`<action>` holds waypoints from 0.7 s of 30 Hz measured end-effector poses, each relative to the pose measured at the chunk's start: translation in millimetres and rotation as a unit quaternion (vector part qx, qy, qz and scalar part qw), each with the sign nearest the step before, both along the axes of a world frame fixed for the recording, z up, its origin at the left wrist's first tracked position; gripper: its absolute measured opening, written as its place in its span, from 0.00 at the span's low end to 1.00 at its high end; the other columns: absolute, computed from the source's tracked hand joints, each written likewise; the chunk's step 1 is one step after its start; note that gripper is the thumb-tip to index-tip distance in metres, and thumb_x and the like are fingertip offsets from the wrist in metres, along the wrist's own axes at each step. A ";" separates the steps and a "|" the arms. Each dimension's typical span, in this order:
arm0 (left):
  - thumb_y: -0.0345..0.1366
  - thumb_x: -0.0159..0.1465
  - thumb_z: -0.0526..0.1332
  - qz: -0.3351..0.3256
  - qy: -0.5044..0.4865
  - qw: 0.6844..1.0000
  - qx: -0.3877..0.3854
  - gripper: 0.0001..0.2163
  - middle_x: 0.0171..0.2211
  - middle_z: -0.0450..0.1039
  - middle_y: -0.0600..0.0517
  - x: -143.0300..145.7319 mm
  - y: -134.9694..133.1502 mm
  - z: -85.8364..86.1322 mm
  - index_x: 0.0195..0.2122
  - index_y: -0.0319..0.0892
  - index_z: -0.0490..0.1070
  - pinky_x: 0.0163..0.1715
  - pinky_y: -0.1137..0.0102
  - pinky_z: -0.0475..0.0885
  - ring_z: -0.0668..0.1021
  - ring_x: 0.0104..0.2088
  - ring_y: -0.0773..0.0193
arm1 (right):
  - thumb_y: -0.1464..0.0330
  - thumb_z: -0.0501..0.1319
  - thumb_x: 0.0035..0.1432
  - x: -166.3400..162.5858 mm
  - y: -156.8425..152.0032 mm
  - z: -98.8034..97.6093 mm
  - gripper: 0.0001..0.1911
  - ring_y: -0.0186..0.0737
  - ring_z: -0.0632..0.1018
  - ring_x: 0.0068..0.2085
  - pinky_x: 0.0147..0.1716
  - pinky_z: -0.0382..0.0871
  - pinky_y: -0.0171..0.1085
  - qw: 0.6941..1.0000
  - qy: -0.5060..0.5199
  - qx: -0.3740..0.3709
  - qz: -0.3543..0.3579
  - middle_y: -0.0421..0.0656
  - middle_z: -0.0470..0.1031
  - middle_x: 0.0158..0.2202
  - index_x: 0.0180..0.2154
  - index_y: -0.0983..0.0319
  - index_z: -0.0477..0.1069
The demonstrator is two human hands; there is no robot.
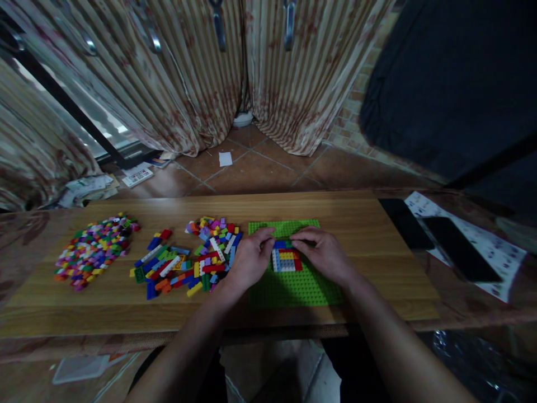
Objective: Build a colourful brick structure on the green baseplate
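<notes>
A green studded baseplate lies on the wooden table in front of me. On it is a small block of toy bricks in white, light blue, yellow and red. A blue brick runs along its far edge. My left hand is at the left end of the blue brick, thumb and finger curled close together; what lies between them is hidden. My right hand reaches from the other side, its thumb and forefinger closed at the brick's right end. The fingertips partly cover the far edge of the build.
Loose bricks are spread left of the baseplate, and a pile of tiny colourful pieces sits farther left. At the right lie a dark flat device, a black phone and a printed sheet. Striped curtains hang beyond the table.
</notes>
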State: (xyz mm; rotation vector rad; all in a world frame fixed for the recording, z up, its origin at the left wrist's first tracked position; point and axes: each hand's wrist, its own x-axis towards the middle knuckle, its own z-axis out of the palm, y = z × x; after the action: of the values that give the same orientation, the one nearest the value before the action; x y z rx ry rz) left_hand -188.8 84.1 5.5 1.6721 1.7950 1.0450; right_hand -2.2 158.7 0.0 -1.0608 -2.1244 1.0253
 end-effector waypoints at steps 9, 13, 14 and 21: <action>0.31 0.64 0.57 0.009 -0.019 1.000 -0.008 0.13 0.44 0.79 0.49 1.6 1.3 -4.9 0.49 0.41 0.73 0.48 0.67 0.75 0.81 0.44 0.61 | 0.64 0.62 0.58 -2.0 0.6 -0.2 0.09 0.41 0.77 0.39 0.43 0.71 0.43 1.000 -0.001 -0.002 -0.003 0.44 0.77 0.38 0.36 0.58 0.80; 0.31 0.64 0.58 0.013 -0.027 0.999 -0.015 0.13 0.42 0.80 0.49 2.1 2.5 -5.2 0.49 0.41 0.73 0.47 0.67 0.76 0.81 0.42 0.61 | 0.64 0.62 0.58 -1.7 0.8 0.8 0.09 0.41 0.77 0.39 0.43 0.71 0.43 1.000 -0.013 -0.001 -0.001 0.44 0.77 0.38 0.36 0.57 0.80; 0.31 0.64 0.58 0.015 -0.030 0.999 -0.017 0.13 0.41 0.80 0.49 2.4 2.9 -5.0 0.49 0.41 0.73 0.47 0.66 0.76 0.81 0.42 0.61 | 0.64 0.62 0.58 -1.9 0.8 1.1 0.08 0.41 0.77 0.39 0.43 0.71 0.43 1.000 -0.014 -0.001 -0.002 0.44 0.77 0.38 0.36 0.57 0.80; 0.30 0.62 0.59 0.020 -0.040 0.998 -0.035 0.12 0.39 0.81 0.49 3.1 6.9 -2.9 0.46 0.41 0.75 0.46 0.66 0.76 0.82 0.40 0.60 | 0.65 0.62 0.57 -4.5 -0.9 2.7 0.08 0.41 0.77 0.38 0.43 0.70 0.42 1.000 -0.016 0.005 -0.011 0.45 0.77 0.36 0.34 0.59 0.80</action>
State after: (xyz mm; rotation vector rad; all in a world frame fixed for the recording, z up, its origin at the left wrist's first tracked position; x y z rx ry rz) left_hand -185.6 91.0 2.6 1.5371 1.7994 1.0379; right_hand -6.7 157.8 2.7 -1.1009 -2.1370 0.9927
